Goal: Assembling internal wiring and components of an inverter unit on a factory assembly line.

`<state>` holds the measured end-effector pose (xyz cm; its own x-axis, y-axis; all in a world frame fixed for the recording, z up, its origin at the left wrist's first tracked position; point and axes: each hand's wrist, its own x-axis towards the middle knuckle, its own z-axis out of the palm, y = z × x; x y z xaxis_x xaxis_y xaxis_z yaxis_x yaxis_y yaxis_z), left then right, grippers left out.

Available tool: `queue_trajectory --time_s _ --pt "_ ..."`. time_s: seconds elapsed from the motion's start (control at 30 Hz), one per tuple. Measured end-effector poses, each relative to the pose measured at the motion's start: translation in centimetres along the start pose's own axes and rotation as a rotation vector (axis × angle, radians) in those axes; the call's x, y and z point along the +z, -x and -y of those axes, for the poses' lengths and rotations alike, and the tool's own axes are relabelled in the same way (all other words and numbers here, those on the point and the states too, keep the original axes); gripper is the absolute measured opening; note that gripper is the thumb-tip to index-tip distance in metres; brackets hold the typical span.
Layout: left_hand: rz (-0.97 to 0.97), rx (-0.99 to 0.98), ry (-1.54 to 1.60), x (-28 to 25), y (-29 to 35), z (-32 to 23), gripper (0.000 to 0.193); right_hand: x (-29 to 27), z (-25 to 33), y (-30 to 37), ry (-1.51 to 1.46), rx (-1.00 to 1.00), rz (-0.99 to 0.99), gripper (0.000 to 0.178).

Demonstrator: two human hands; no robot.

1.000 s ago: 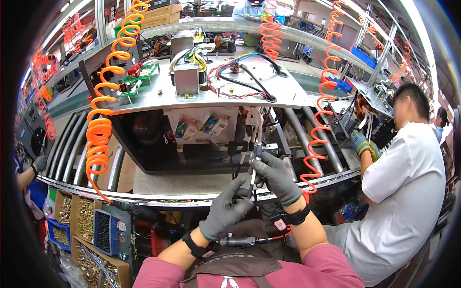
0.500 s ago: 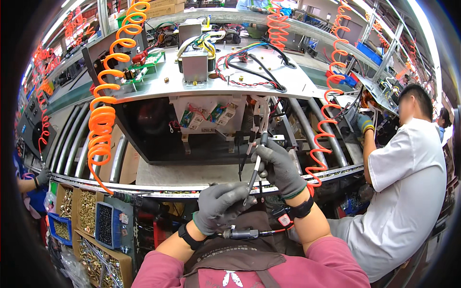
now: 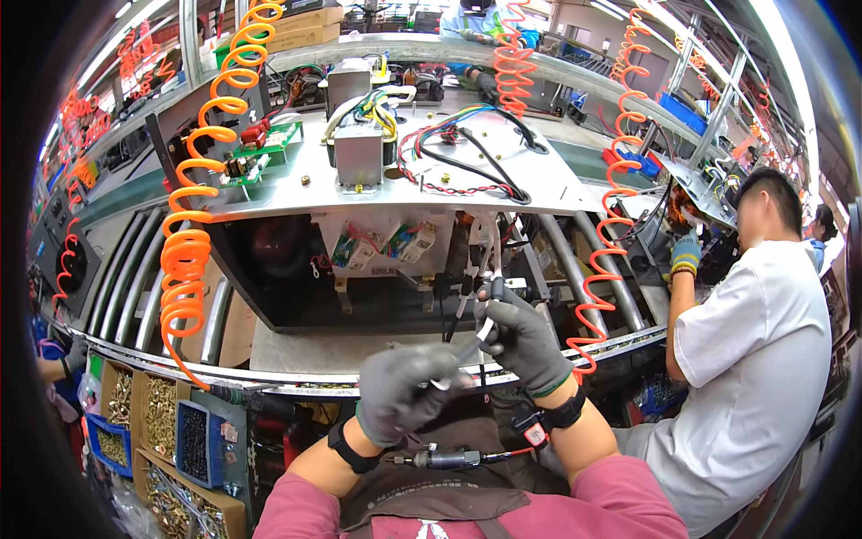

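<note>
A white cable with black sleeve sections (image 3: 486, 330) runs down from inside the metal chassis (image 3: 269, 296) toward me. My right hand (image 3: 523, 346), in a grey glove, is closed around its upper part, just in front of the chassis opening. Lower and to the left, my gloved left hand (image 3: 409, 386) grips the cable near its free end, and a light tip pokes out beside the fingers. Slight motion blur softens this hand. Above both hands lies a metal panel (image 3: 296, 190) carrying a transformer (image 3: 359, 154), green circuit boards (image 3: 274, 136) and bundled coloured wires (image 3: 449, 135).
Orange coiled air hoses (image 3: 186, 278) hang left and right. Boxes of screws (image 3: 160, 409) and a blue bin of dark fasteners (image 3: 199, 431) stand at lower left. An air driver (image 3: 453, 458) lies by my lap. A co-worker (image 3: 754, 332) sits at right, beside the roller conveyor (image 3: 620, 278).
My left hand has turned and shifted slightly down and left, still gripping the cable, whose end now lies more sideways. My right hand is slightly lower in view. A gloved hand has appeared across the line.
</note>
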<state>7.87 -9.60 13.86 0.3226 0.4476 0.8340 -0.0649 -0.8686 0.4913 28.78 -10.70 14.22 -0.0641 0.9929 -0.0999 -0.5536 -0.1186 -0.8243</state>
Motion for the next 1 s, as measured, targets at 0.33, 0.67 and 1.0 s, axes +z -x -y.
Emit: queue_trajectory --time_s 0.33,0.67,1.0 --pt "-0.763 -1.352 0.613 5.1 -0.8 8.0 0.026 -1.3 -2.5 -3.0 0.484 -0.478 -0.31 0.021" --pt "-0.728 -0.804 0.179 7.3 -1.9 15.5 0.028 -2.9 -4.0 -7.0 0.376 -0.55 -0.434 0.015" --pt "-0.739 -0.782 0.264 7.7 -2.0 15.1 0.023 -2.9 -3.2 -7.1 0.417 -0.517 -0.327 0.031"
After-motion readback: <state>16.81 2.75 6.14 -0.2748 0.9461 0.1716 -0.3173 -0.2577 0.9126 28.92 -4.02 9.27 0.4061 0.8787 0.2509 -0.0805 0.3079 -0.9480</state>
